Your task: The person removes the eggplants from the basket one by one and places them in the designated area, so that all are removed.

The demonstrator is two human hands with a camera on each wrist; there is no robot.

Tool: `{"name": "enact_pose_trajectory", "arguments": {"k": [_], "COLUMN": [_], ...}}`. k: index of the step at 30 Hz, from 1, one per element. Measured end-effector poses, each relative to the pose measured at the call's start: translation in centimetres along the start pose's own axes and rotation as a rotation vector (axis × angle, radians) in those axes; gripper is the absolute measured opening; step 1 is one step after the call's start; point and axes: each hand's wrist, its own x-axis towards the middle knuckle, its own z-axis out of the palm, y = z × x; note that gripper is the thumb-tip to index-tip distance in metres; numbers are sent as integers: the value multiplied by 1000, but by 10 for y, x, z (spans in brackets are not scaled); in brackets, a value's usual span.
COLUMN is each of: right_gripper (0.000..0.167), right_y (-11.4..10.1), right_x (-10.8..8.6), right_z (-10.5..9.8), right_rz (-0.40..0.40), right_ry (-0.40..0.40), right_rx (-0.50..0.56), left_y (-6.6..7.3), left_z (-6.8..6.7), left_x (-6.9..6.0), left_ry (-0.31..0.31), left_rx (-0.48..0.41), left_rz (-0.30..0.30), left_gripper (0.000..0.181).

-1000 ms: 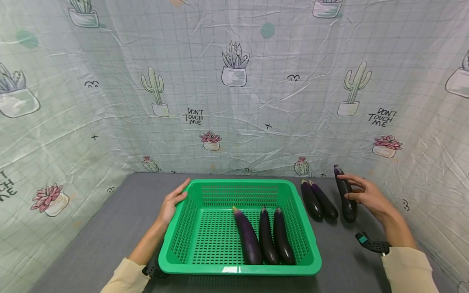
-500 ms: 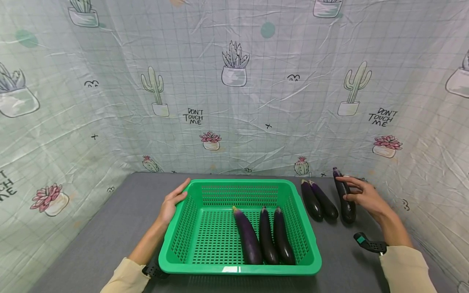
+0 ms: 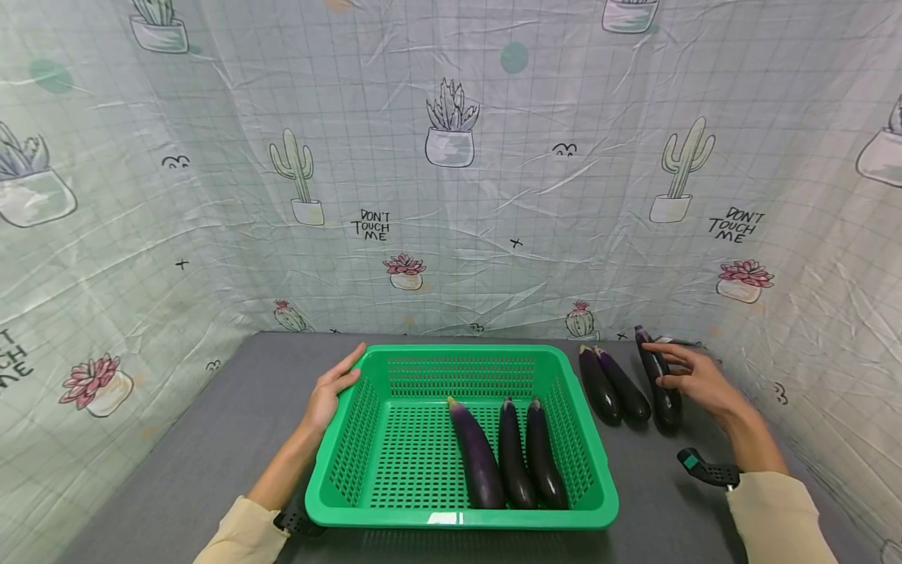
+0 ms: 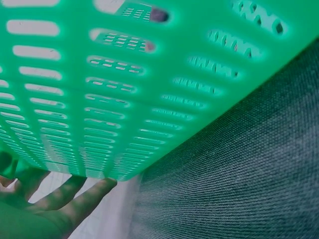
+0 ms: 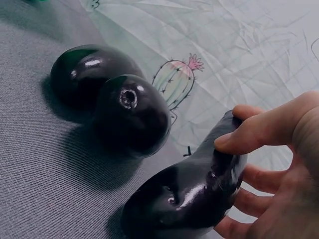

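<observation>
My right hand (image 3: 705,384) pinches a dark eggplant (image 3: 665,403) between thumb and fingers near its narrower half. In the right wrist view, that eggplant (image 5: 184,199) has its blunt end down near the cloth and slants up into the fingers. Just left of it lie two more eggplants, one (image 3: 623,388) leaning against the other (image 3: 599,388). My left hand (image 3: 327,395) rests against the left rim of a green perforated basket (image 3: 458,518). The left wrist view shows its extended fingers (image 4: 75,201) along the basket's outer wall. Three eggplants (image 3: 479,462) lie side by side inside the basket.
Grey cloth (image 3: 232,423) covers the table. A hanging sheet (image 3: 493,196) printed with cacti encloses the back and both sides. Behind the right hand, a small pale, dark-edged thing (image 3: 680,342) is partly hidden near the back edge.
The right hand and its eggplant have shifted slightly left and nearer, closing toward the two loose eggplants. Left hand and basket have stayed put.
</observation>
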Motion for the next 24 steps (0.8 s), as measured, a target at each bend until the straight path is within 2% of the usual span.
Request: {"name": "enact_pose_trajectory", "arguments": {"k": [6, 24], "right_gripper": [64, 57], "right_y": [3, 11], "right_x": [3, 5], "right_z": [3, 8], "right_rz": [-17, -31], "right_ry": [0, -9], "right_rx": [-17, -50], "left_y": [1, -2], "left_z": [0, -1], "left_x": [0, 1], "left_ry": [-6, -6], "left_rx": [-35, 38], "left_rz": [-6, 19], "left_gripper": [55, 55]}}
